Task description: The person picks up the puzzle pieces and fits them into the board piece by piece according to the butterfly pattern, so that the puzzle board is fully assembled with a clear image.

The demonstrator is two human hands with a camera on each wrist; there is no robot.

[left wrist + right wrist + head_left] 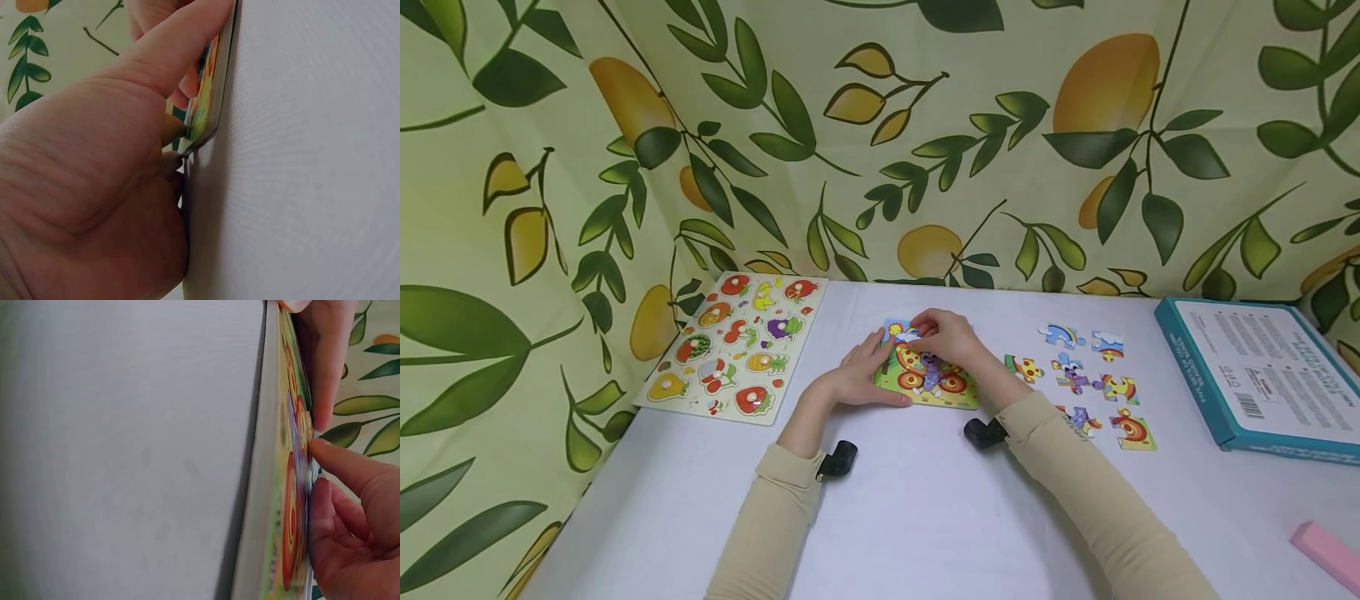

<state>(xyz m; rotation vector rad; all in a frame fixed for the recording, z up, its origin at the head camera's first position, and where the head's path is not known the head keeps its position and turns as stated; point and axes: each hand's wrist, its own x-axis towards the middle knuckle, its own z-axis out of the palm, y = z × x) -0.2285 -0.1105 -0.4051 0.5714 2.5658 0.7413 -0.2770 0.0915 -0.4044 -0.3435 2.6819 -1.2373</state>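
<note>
A small butterfly jigsaw board (942, 394) lies on the white table between the hands. My left hand (857, 375) rests against its left side, thumb along the near edge and fingers straight, reaching onto the upper left. Over the board's upper part, my right hand (949, 337) has curled fingers, and its thumb and a finger pinch a puzzle piece (305, 428) at the picture's surface. Most of that piece is hidden by the fingers. Loose pieces lie right of the board, among them a rainbow piece (1062, 337), a face piece (1070, 372) and a red spiral piece (1133, 430).
A fruit peg puzzle board (784, 364) lies at the left. A teal-edged box (1262, 367) lies at the right, with a pink block (1328, 554) nearer the front. A leaf-and-fruit patterned cloth (880, 192) hangs behind the table (917, 517).
</note>
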